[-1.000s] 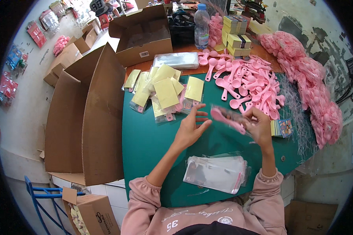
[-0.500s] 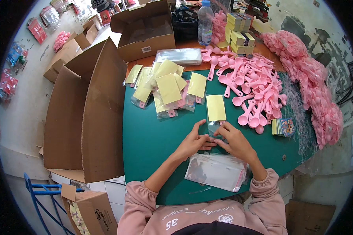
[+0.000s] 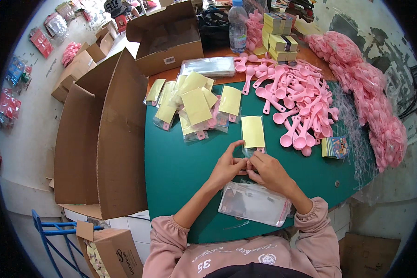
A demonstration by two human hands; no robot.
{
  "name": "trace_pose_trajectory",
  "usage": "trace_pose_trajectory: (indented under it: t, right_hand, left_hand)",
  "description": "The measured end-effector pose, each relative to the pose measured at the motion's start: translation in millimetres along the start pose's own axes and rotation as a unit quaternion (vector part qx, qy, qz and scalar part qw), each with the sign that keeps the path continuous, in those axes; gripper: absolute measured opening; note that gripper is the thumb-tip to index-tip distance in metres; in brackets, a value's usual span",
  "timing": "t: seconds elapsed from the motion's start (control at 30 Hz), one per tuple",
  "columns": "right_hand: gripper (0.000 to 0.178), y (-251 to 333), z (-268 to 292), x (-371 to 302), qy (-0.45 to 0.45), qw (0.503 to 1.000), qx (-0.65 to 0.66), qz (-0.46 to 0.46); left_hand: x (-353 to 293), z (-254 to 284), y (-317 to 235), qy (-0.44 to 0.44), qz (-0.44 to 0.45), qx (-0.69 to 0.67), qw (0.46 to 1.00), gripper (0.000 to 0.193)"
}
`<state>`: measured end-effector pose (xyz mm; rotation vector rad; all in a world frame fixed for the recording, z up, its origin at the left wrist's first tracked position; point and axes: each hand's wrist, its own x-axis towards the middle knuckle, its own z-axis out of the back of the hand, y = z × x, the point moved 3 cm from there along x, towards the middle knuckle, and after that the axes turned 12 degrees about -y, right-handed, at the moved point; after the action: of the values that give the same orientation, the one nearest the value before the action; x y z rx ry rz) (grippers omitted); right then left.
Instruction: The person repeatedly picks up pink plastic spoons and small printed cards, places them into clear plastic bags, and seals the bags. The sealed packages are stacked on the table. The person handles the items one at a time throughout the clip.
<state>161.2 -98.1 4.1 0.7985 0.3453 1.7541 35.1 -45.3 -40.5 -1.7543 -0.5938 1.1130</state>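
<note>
A small clear plastic bag [image 3: 254,149] lies on the green table in front of me, with a yellow card [image 3: 253,131] and the end of a pink spoon [image 3: 261,149] inside. My left hand [image 3: 229,166] grips the bag's near end, its index finger along the left edge. My right hand [image 3: 268,170] pinches the same end, fingertips meeting my left thumb. The fingers partly hide that end. Just below my hands lies a stack of clear empty bags [image 3: 252,204].
Filled bags with yellow cards [image 3: 197,105] are piled at left. Loose pink measuring spoons [image 3: 303,99] heap at right, beside a small card stack [image 3: 334,147] and a long bundle of bagged spoons [image 3: 366,97]. An open cardboard box [image 3: 123,139] stands by the table's left edge; a bottle [image 3: 237,28] stands behind.
My right fingers have drawn in against my left thumb, pinching the bag's near end. The bag has shifted slightly left.
</note>
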Motion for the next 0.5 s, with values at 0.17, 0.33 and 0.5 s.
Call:
trace_pose_trajectory:
  t: [0.17,0.33,0.5]
  right_hand:
    - [0.015,-2,19,4,0.053,0.990,0.125,-0.043]
    - [0.014,-32,83,2,0.124,0.939,0.314,-0.059]
    - [0.014,-165,214,-10,-0.071,0.934,-0.197,-0.291]
  left_hand:
    - [-3,-4,-1,-0.043,-0.048,0.020,0.998,0.051]
    - [-3,3,-8,-0.022,-0.033,-0.027,0.999,0.041]
    - [-4,0,-7,0.084,-0.053,-0.018,0.995,0.026]
